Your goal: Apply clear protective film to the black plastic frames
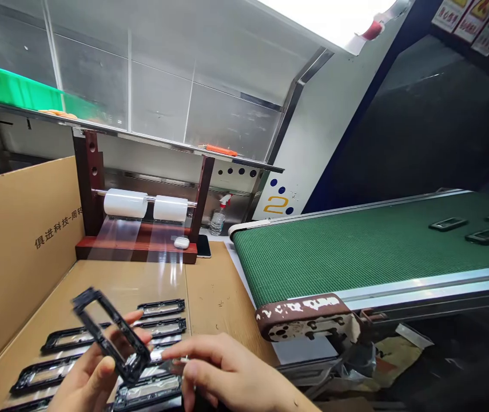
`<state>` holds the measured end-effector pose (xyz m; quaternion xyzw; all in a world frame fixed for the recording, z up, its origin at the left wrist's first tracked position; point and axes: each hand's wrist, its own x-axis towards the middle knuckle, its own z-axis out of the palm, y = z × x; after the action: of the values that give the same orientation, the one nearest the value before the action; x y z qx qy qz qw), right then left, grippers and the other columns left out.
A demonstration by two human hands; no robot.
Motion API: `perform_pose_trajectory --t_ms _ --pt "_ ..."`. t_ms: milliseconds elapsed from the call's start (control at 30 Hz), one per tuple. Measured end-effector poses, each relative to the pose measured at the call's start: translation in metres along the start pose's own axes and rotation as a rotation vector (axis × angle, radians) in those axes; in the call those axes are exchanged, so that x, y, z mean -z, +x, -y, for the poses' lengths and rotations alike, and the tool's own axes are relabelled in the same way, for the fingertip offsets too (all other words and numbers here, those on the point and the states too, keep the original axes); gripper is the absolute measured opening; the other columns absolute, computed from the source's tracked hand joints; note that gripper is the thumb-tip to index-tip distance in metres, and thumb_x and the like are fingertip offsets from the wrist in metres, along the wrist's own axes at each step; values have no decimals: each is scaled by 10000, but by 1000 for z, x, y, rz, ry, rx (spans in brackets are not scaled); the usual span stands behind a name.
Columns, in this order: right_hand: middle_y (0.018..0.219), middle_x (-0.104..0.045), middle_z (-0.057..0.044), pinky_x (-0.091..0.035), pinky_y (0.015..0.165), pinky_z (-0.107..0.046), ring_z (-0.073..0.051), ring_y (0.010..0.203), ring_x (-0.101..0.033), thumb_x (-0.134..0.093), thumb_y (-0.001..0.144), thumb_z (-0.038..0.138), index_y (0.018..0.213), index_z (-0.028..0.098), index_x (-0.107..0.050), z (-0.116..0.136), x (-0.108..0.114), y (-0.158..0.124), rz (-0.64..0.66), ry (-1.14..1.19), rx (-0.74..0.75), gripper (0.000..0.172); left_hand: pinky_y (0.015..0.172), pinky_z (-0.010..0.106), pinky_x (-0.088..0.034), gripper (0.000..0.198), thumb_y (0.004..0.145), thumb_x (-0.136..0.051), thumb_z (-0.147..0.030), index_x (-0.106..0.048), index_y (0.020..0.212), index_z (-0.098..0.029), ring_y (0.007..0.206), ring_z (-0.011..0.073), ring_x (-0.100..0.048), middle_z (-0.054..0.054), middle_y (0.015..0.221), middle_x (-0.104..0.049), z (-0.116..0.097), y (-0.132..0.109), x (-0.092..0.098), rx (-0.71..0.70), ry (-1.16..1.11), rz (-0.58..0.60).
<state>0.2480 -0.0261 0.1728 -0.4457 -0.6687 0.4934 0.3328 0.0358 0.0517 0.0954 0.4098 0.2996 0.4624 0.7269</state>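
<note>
My left hand [87,380] holds up a black rectangular plastic frame [94,335] with a long open window, tilted, its fingers at the lower end. My right hand [227,366] is close beside that end, thumb and index finger drawn together around something thin and shiny that I cannot make out. Under both hands, similar black frames lie in two columns, among them one frame [163,308] at the upper right and another frame [47,375] at the left. Clear panes or film show in their windows. The hands partly hide several of them.
Two rolls of clear film [126,204] hang on a dark red stand [136,252], strips trailing over cardboard. An earbud case [181,242], a phone [203,246] and a spray bottle [217,217] are nearby. Right, a green conveyor belt [334,246] carries several frames. A cardboard wall [21,246] bounds the left.
</note>
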Motion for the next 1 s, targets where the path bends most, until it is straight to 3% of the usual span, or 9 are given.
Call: perform_pose_trajectory --t_ms 100,200,267,367,433,567,700,1000 --pt "917 -696 -46 -450 750 -251 -132 804 -592 -374 1003 322 1199 209 -624 16 3 -6 -172 -619 285 337 752 232 -541 667 486 -802 -677 -744 1030 -295 811 209 -680 25 776 -740 -16 -4 -16 162 -27 47" --pt "825 -674 -7 -405 708 -272 -132 733 -541 -433 990 261 1134 207 -626 25 5 -3 -302 -1109 603 246 801 312 -547 655 454 -827 -660 -769 970 -261 863 264 -682 69 885 -758 -26 -6 -24 239 -21 76" --pt "774 -646 17 -379 703 -289 -126 698 -511 -428 987 200 1126 205 -627 27 6 1 -322 -1273 757 242 897 396 -510 694 446 -820 -675 -765 990 -248 942 319 -668 94 990 -752 -29 -6 -25 264 8 96" --pt "801 -639 17 -370 732 -297 -119 744 -522 -445 972 173 1101 186 -641 29 6 6 -326 -1364 863 235 1001 478 -416 725 441 -812 -690 -756 1018 -254 1048 379 -625 109 1014 -748 -29 -6 -23 265 41 113" --pt "794 -628 24 -370 750 -293 -112 752 -523 -489 957 192 1055 191 -659 30 5 8 -330 -1391 894 196 977 475 -431 717 433 -816 -688 -760 1005 -260 1049 386 -623 109 999 -750 -30 -6 -23 264 39 124" --pt "748 -601 34 -374 758 -287 -106 729 -512 -530 936 199 1012 190 -676 30 2 9 -365 -1392 943 165 860 389 -511 685 432 -838 -653 -763 994 -268 939 328 -668 91 951 -757 -32 -7 -26 288 -2 136" --pt "736 -594 38 -376 746 -287 -108 721 -508 -525 939 195 999 193 -681 30 3 8 -378 -1384 939 167 852 348 -516 683 429 -846 -642 -767 985 -254 882 291 -678 85 895 -757 -33 -8 -28 286 -11 134" --pt "730 -595 33 -367 736 -288 -107 715 -507 -515 939 190 992 191 -675 32 2 7 -370 -1401 926 168 853 351 -517 673 463 -840 -632 -752 1019 -263 880 279 -675 94 898 -750 -33 -7 -27 289 -18 147"
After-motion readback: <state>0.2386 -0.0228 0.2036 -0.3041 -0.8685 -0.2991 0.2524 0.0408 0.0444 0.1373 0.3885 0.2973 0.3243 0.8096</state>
